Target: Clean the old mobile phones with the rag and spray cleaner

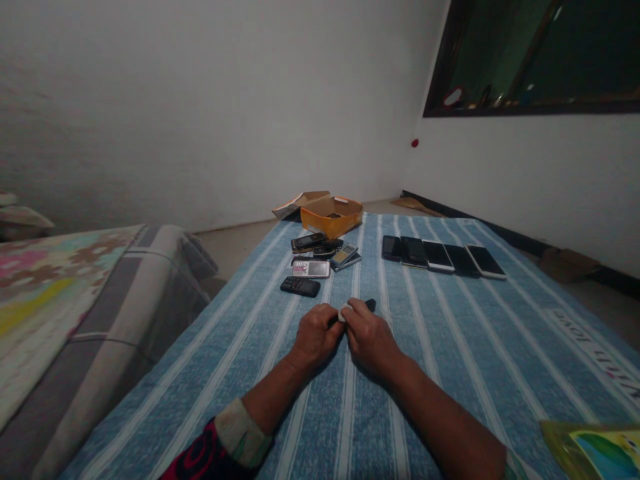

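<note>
My left hand and my right hand meet over the middle of the striped cloth, both closed. Between them is a black phone, mostly covered by my fingers, with one end poking out beyond my right hand. A small white cloth shows under my right fingertips, pressed against it. Just ahead on the left lies a black keypad phone. Behind it are a pink and silver keypad phone, a phone with a yellowish screen and a pile of dark phones.
Several touchscreen phones lie in a row at the back right. An open orange box stands at the far edge of the blue striped cloth. A yellow-green packet is at the near right. A covered bed stands left, beyond a gap.
</note>
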`<state>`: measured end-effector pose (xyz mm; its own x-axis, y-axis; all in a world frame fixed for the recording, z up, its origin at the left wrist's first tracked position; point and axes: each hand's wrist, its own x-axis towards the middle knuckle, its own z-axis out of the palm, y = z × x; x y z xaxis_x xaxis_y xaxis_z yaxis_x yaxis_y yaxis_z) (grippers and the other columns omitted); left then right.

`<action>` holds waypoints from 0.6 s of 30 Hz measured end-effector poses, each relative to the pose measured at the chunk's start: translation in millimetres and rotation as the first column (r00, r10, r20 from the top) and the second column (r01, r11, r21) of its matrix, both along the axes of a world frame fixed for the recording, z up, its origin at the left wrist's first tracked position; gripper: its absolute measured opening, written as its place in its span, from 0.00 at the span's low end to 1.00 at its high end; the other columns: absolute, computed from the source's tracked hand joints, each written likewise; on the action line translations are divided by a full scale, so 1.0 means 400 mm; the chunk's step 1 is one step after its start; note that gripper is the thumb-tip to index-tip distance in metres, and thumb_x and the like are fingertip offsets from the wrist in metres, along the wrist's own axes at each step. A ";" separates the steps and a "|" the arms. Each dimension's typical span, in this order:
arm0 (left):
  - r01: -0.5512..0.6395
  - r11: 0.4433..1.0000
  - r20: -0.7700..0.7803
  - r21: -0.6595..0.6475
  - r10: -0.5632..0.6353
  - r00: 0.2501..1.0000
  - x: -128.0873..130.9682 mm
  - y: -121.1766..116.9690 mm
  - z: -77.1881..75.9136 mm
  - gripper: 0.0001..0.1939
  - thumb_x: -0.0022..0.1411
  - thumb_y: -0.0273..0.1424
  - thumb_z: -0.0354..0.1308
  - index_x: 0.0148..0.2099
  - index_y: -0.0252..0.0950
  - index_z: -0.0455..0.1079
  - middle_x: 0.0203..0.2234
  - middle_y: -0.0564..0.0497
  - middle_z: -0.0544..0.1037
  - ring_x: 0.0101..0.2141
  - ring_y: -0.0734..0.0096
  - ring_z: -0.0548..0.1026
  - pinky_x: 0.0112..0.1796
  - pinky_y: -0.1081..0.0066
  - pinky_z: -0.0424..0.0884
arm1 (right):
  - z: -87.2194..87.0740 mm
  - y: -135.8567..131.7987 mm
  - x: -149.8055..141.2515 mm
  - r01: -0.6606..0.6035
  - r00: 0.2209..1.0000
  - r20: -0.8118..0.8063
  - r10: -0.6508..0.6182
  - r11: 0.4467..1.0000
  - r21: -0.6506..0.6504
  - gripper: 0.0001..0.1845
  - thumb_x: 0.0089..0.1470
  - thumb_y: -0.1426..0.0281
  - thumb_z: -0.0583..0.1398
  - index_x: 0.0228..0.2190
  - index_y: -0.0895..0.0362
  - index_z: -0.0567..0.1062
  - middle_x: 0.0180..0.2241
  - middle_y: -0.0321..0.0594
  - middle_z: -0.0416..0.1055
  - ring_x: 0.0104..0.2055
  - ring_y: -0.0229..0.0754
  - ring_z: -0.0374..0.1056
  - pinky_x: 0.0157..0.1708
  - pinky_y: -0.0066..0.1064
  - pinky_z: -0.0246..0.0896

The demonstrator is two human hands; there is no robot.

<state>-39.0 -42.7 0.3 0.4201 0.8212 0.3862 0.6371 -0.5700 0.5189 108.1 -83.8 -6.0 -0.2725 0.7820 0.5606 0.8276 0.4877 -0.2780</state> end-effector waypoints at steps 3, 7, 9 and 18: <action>0.008 1.000 0.009 0.005 -0.008 1.000 0.000 -0.001 -0.001 0.07 0.56 0.25 0.55 0.25 0.36 0.67 0.23 0.53 0.70 0.28 0.69 0.70 0.33 0.70 0.66 | -0.008 0.003 0.011 0.002 0.998 0.059 -0.001 1.000 -0.003 0.13 0.57 0.80 0.53 0.41 0.58 0.71 0.43 0.45 0.70 0.41 0.41 0.68 0.39 0.29 0.66; 0.003 1.000 0.029 0.002 -0.003 1.000 0.000 0.000 -0.004 0.06 0.58 0.27 0.57 0.27 0.36 0.70 0.24 0.52 0.72 0.29 0.69 0.71 0.33 0.70 0.66 | -0.021 0.011 0.028 0.053 0.993 0.100 -0.057 0.998 0.042 0.12 0.57 0.80 0.54 0.41 0.58 0.72 0.42 0.45 0.71 0.41 0.41 0.69 0.39 0.28 0.65; -0.004 1.000 0.025 -0.016 0.004 1.000 0.000 0.000 -0.004 0.06 0.58 0.28 0.58 0.29 0.36 0.71 0.24 0.52 0.72 0.29 0.69 0.71 0.33 0.70 0.66 | -0.024 0.018 0.045 0.108 0.989 0.097 -0.113 0.993 0.048 0.12 0.57 0.81 0.54 0.40 0.57 0.73 0.41 0.45 0.72 0.40 0.41 0.69 0.38 0.28 0.65; -0.012 0.999 0.026 -0.030 0.013 1.000 -0.001 0.004 -0.002 0.05 0.58 0.28 0.58 0.29 0.35 0.71 0.24 0.52 0.72 0.29 0.69 0.71 0.33 0.70 0.66 | -0.035 0.019 0.047 0.129 0.988 0.069 -0.137 0.986 0.106 0.16 0.55 0.82 0.52 0.42 0.59 0.73 0.46 0.48 0.72 0.41 0.42 0.70 0.40 0.30 0.67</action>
<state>-39.2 -41.0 -0.4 0.3998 0.8376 0.3723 0.6302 -0.5461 0.5519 126.9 -76.1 -19.8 -0.2148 0.7544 0.6203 0.9037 0.3944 -0.1668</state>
